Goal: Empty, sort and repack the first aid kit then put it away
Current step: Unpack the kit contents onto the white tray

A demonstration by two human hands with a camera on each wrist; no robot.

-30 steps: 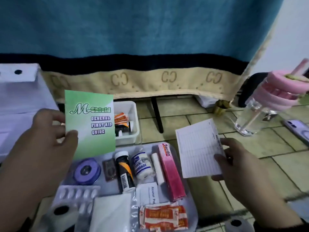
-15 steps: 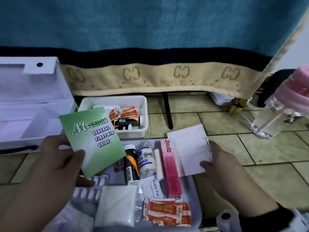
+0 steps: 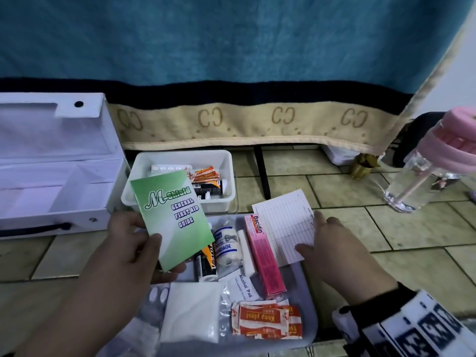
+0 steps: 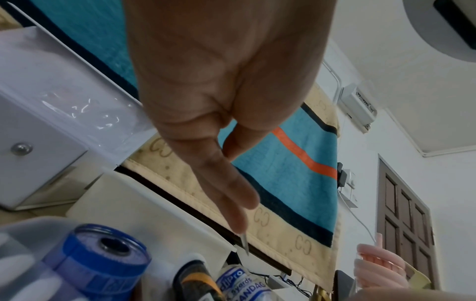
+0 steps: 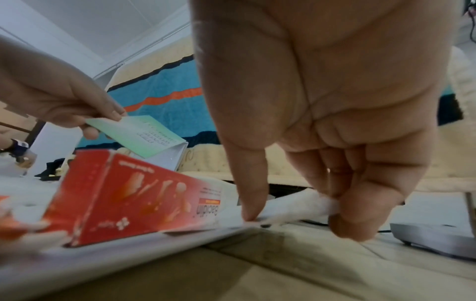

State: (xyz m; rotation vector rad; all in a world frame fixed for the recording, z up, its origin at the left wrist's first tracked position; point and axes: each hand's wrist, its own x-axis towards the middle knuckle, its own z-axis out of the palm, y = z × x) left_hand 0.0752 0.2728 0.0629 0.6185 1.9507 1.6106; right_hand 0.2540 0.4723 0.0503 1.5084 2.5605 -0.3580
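Observation:
My left hand (image 3: 134,243) pinches a green first aid guide booklet (image 3: 172,217) above the left part of the grey tray (image 3: 306,300). My right hand (image 3: 329,251) pinches a white lined record card (image 3: 286,225) low over the tray's right edge, beside the pink Bacidin box (image 3: 265,256); the card (image 5: 288,207) sits between thumb and fingers. On the tray lie a bandage roll (image 3: 228,243), a black and orange tube (image 3: 207,264), an alcohol pad (image 3: 244,287), plasters (image 3: 265,320), a white gauze pack (image 3: 193,313) and pill blisters (image 3: 157,297). The open white kit box (image 3: 51,176) stands at the left.
A small white tub (image 3: 219,161) with plasters and a bottle sits behind the tray. A clear bottle with a pink lid (image 3: 432,166) stands at the right on the tiled floor (image 3: 386,228). A blue blanket (image 3: 231,47) hangs behind. A blue tape roll (image 4: 103,258) lies under my left hand.
Both hands have come down toward the tray. The right hand brought the card leftward to the Bacidin box; the left hand tilted the green guide and lowered it over the tray.

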